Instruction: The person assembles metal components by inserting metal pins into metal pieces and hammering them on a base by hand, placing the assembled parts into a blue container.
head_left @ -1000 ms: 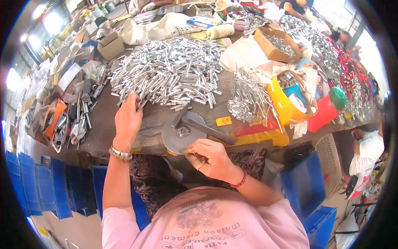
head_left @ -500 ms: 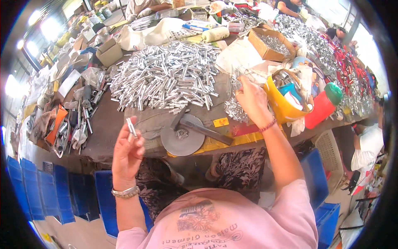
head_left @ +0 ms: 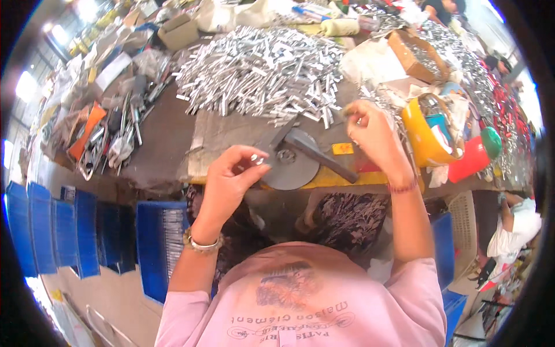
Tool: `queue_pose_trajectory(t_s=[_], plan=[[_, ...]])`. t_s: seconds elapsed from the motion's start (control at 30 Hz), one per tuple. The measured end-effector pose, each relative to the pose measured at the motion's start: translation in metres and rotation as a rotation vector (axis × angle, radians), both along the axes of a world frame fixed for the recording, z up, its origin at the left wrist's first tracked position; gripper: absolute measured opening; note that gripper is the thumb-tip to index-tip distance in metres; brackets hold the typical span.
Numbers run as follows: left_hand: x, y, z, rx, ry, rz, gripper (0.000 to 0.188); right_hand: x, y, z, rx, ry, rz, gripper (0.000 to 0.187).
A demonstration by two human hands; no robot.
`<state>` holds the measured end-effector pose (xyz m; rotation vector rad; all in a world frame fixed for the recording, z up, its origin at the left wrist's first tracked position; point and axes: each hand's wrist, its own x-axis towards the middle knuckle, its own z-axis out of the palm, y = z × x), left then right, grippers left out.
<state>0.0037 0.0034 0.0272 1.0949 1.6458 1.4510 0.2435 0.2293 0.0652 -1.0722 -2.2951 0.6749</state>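
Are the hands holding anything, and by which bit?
The left hand pinches a small shiny metal piece; which part is gripped can't be told. Whether the right hand holds anything is unclear.

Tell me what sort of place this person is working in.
Most likely a metal-parts workshop or factory floor: there's a large heap of short silvery metal pieces, a dark hammer lying across a round grey disc, and blue plastic bins at the lower left.
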Motion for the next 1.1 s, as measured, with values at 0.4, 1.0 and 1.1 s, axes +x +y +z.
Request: queue_pose_trajectory(t_s=[0.4,1.0,1.1], plan=[[-0.002,-0.006,-0.003,0.035,0.606,0.037,0.017,-0.024,-0.089,-0.021,0.338,-0.080,0.471,0.016],[-0.001,0.001,-0.009,0.097,0.522,-0.061,0.017,-0.024,-0.085,-0.026,0.388,-0.009,0.501,0.012],[0.001,0.003,-0.012,0.107,0.432,-0.077,0.017,-0.026,-0.085,-0.029,0.367,0.005,0.514,0.009]])
